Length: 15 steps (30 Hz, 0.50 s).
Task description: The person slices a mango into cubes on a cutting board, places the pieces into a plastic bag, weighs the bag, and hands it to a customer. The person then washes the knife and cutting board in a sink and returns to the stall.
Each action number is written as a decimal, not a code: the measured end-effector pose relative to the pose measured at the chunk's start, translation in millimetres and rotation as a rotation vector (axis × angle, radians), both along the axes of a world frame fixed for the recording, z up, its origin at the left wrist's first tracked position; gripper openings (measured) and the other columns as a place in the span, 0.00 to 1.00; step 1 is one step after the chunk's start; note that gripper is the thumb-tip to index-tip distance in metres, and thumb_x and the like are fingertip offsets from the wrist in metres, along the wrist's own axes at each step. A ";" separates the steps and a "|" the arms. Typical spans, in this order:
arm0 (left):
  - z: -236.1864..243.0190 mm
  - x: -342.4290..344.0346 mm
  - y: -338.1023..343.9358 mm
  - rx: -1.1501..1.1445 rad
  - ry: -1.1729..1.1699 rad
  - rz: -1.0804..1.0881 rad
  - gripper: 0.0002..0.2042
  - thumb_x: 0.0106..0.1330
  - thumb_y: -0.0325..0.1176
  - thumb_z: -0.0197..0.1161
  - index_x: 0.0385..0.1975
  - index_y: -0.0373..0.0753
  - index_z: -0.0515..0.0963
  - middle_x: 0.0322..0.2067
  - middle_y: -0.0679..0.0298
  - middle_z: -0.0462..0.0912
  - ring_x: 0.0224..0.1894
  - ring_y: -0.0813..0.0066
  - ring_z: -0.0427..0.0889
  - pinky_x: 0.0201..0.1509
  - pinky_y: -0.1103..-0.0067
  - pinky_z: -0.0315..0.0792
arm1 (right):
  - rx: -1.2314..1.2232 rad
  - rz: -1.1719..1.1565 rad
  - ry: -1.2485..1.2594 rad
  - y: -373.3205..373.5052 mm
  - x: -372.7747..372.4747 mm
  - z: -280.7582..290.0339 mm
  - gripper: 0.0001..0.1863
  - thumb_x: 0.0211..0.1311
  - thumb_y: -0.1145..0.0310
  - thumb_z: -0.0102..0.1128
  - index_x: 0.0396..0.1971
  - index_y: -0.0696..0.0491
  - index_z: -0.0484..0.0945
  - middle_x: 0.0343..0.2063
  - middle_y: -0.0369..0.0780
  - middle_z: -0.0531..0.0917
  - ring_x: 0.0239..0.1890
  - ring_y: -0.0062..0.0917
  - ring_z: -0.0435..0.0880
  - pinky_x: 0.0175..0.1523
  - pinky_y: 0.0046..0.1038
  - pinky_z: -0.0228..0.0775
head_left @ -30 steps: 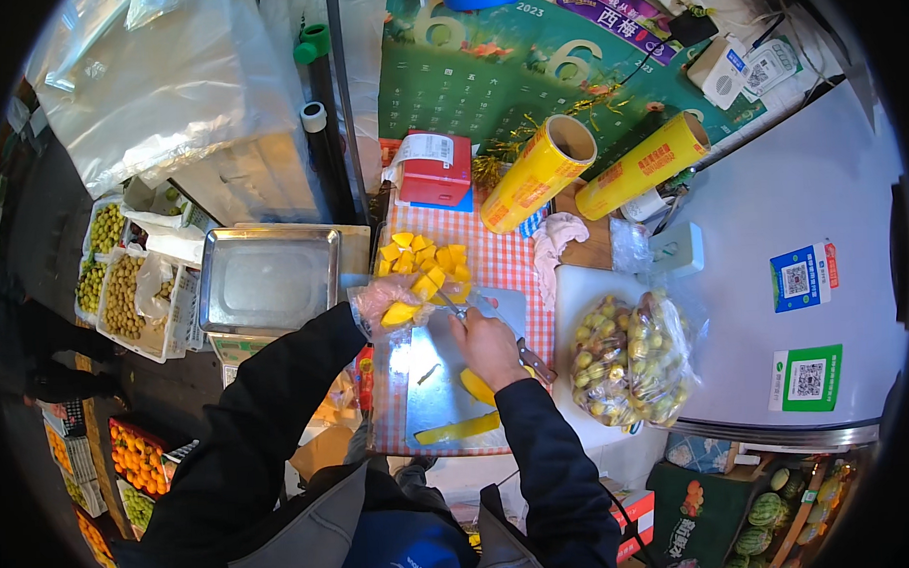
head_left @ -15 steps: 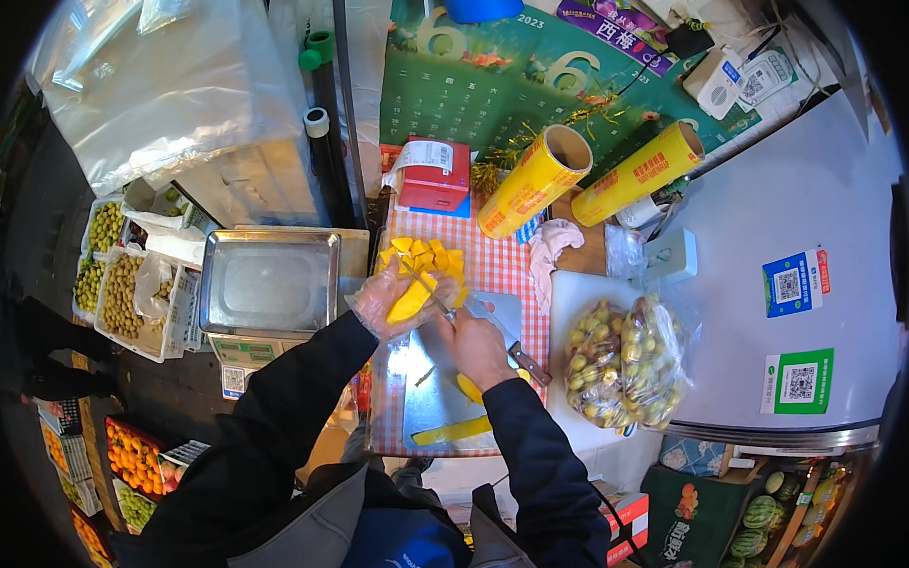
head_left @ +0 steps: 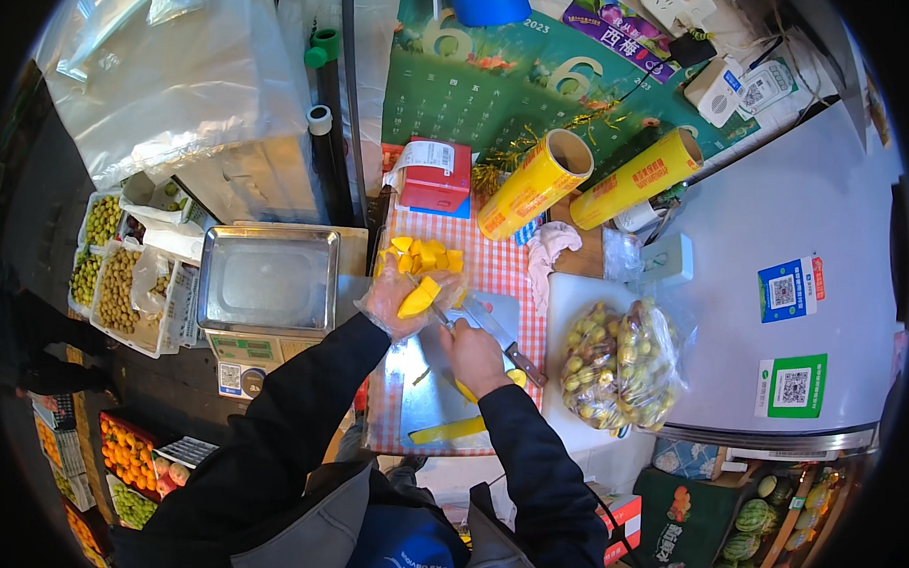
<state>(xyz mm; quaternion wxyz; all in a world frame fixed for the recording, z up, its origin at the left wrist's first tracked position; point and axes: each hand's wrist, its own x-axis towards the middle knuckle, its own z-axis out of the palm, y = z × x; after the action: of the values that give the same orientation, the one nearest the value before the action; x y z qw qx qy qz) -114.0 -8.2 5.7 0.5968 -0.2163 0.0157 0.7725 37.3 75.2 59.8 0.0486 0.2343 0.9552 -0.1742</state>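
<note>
Left hand: a little left of the frame's middle, in a clear plastic glove; the hand [head_left: 387, 294] is curled round a yellow fruit chunk [head_left: 418, 297], the film probably there so bare skin does not touch the flesh.
Yellow chunk: held above the board with its cut face turned up and to the right, which seems to leave that side open to the blade.
Right hand: at the middle of the frame; the bare hand [head_left: 475, 355] is closed round the small knife [head_left: 441, 316], its handle hidden by the fingers, the blade pointing up and left, close to the chunk.
Cut pieces: heaped [head_left: 425, 253] just beyond the left hand, probably for a short reach.
Board: the pale board [head_left: 418, 390] lies under both hands, presumably sparing the checked cloth [head_left: 527, 271] from juice and cuts.
Big knife: laid down [head_left: 524, 364] slantwise right of the right hand, handle toward the lower right, perhaps so it can be gripped easily.
Long yellow strip: low on the board [head_left: 447, 430], apart from the heap; whether peel or flesh, I cannot tell.
Yellow rolls: one [head_left: 534, 188] and another [head_left: 636, 178], leaning in the upper middle, seemingly out of the hands' way.
</note>
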 end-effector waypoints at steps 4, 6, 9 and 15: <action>5.4 2.2 2.0 0.026 0.033 0.067 0.44 0.65 0.72 0.32 0.65 0.35 0.58 0.62 0.44 0.66 0.62 0.51 0.69 0.64 0.65 0.69 | -0.003 -0.010 0.033 4.8 4.2 3.9 0.22 0.69 0.53 0.50 0.29 0.60 0.76 0.19 0.53 0.81 0.23 0.48 0.83 0.31 0.46 0.75; 5.7 1.5 3.3 -0.034 0.051 0.055 0.45 0.65 0.72 0.32 0.65 0.34 0.58 0.62 0.44 0.66 0.63 0.52 0.69 0.65 0.65 0.69 | -0.058 -0.052 0.080 6.1 5.2 5.6 0.22 0.69 0.54 0.50 0.29 0.60 0.76 0.19 0.53 0.81 0.23 0.49 0.83 0.32 0.47 0.75; 0.7 -1.5 5.5 -0.048 0.097 0.062 0.39 0.69 0.68 0.30 0.64 0.39 0.59 0.61 0.47 0.68 0.62 0.52 0.70 0.69 0.64 0.64 | -0.081 -0.031 0.040 1.1 5.9 3.8 0.22 0.68 0.53 0.51 0.29 0.60 0.76 0.19 0.54 0.81 0.23 0.49 0.82 0.31 0.47 0.74; -17.0 3.1 8.2 -0.231 1.033 0.094 0.32 0.74 0.61 0.32 0.64 0.41 0.63 0.63 0.55 0.67 0.65 0.57 0.67 0.70 0.65 0.61 | -0.033 -0.041 0.067 4.2 2.6 1.4 0.21 0.67 0.53 0.52 0.30 0.60 0.78 0.20 0.54 0.81 0.24 0.50 0.82 0.33 0.48 0.74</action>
<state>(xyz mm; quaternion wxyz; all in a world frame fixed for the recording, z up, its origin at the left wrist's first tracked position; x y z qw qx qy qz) -110.9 0.0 -11.3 0.4481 0.1278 0.3829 0.7977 39.8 79.3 61.2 0.0172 0.2472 0.9482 -0.1988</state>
